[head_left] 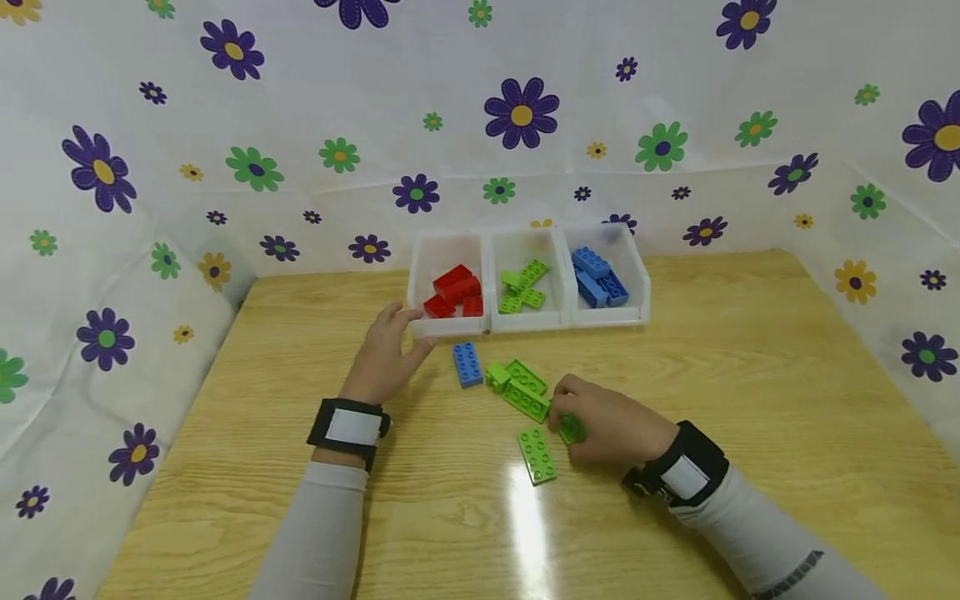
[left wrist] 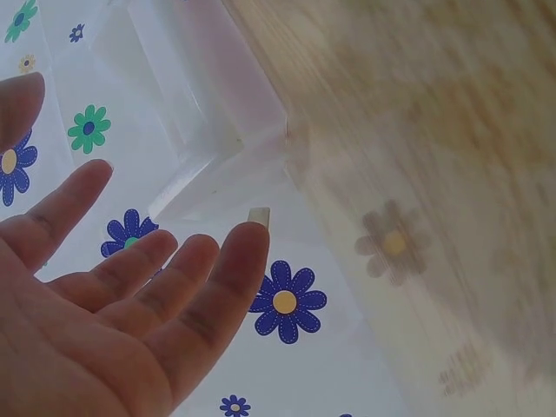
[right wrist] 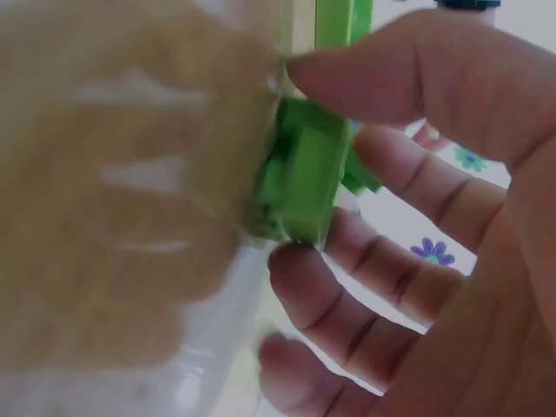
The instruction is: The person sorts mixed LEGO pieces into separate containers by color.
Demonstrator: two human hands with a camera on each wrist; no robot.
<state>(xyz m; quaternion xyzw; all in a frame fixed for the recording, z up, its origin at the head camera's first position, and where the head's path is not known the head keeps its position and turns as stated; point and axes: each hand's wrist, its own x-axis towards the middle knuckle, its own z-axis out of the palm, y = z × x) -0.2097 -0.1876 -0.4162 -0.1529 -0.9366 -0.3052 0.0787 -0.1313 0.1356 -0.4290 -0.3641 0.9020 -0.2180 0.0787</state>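
Observation:
My right hand (head_left: 611, 421) is at the table right of the loose bricks, thumb and fingers around a green toy brick (right wrist: 308, 178). Part of that brick is covered by the fingers in the head view. Just left of it lie a flat green brick (head_left: 537, 456) and a small cluster of green bricks (head_left: 527, 400). My left hand (head_left: 384, 354) holds nothing, its fingers spread loosely at the front left corner of the bin of red bricks (head_left: 447, 327). Whether it touches the bin cannot be told. A blue brick (head_left: 467, 365) lies to its right.
Three white bins stand side by side at the back. Red bricks (head_left: 456, 287) lie in the left one, green bricks (head_left: 522, 287) in the middle bin (head_left: 528, 321), blue bricks (head_left: 596, 275) in the right bin (head_left: 611, 317). A flowered cloth (head_left: 450, 83) hangs behind the wooden table (head_left: 750, 375).

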